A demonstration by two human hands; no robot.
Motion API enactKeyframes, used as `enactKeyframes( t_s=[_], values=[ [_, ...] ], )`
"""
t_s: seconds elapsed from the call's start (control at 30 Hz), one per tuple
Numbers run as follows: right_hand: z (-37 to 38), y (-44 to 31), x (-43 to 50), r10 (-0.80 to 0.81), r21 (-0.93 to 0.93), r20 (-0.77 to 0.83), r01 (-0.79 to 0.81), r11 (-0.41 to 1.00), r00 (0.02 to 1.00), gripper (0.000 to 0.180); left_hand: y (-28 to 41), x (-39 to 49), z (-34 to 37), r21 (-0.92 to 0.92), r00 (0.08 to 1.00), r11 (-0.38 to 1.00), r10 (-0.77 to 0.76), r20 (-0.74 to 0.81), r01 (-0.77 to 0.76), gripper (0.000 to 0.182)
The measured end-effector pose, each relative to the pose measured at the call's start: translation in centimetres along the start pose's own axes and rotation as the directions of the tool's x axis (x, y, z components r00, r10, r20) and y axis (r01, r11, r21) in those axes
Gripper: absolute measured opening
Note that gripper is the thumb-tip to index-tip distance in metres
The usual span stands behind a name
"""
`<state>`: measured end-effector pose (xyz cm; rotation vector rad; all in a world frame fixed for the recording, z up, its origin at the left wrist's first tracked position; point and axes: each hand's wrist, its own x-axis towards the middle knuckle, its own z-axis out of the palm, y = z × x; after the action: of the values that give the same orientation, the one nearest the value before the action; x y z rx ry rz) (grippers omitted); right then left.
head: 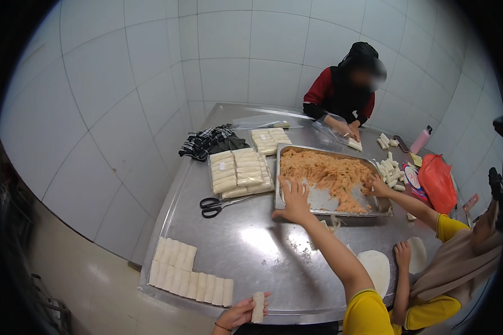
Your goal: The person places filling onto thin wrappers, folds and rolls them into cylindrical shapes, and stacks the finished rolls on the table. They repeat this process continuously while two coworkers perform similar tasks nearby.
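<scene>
Low in the picture, my left hand holds a pale rolled pastry upright between thumb and fingers, at the table's front edge. My right hand reaches over the near left rim of a metal tray, its fingers apart and nothing seen in them. Orange minced filling with green flecks fills the tray's far side, while bare metal shows near me. Rows of finished rolls lie side by side at the table's front left corner. A round pastry sheet lies partly behind my right forearm.
Black-handled scissors lie left of the tray, before bagged rolls and a striped cloth. A co-worker's hand is at the tray's right side. Across the table, another person bags rolls. A red plastic bag sits right.
</scene>
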<state>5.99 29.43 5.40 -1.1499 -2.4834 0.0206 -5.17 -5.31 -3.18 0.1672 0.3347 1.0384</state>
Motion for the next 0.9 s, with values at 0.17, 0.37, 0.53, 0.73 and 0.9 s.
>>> enactKeyframes(
  t_s=[0.17,0.37,0.53,0.73,0.9],
  values=[
    [-0.1,-0.1,-1.5,-0.124,-0.204,-0.068,0.108,0.973,0.990,0.114,0.1,-0.1,0.4,0.029,0.999,0.999,-0.014,-0.041,0.015,0.061],
    [-0.8,0.3,-0.9,-0.235,-0.203,-0.218,0.191,0.960,0.947,0.112,0.2,0.0,0.3,0.012,1.000,1.000,-0.006,-0.024,0.006,0.062],
    [0.1,-0.5,-2.0,-0.084,-0.085,-0.141,0.073,0.994,0.986,0.114,0.3,0.0,0.5,0.031,0.999,0.999,-0.023,-0.041,0.024,0.062],
    [3.2,-1.8,-1.1,0.262,-0.099,-0.154,-0.278,0.955,0.953,0.108,0.3,-0.1,0.8,0.037,0.999,0.999,0.013,-0.029,-0.012,0.063],
    [3.1,-2.1,-1.8,0.369,0.023,-0.174,-0.370,0.929,0.913,0.108,0.2,0.0,0.4,0.028,0.999,1.000,-0.007,-0.036,0.008,0.063]
  ],
)
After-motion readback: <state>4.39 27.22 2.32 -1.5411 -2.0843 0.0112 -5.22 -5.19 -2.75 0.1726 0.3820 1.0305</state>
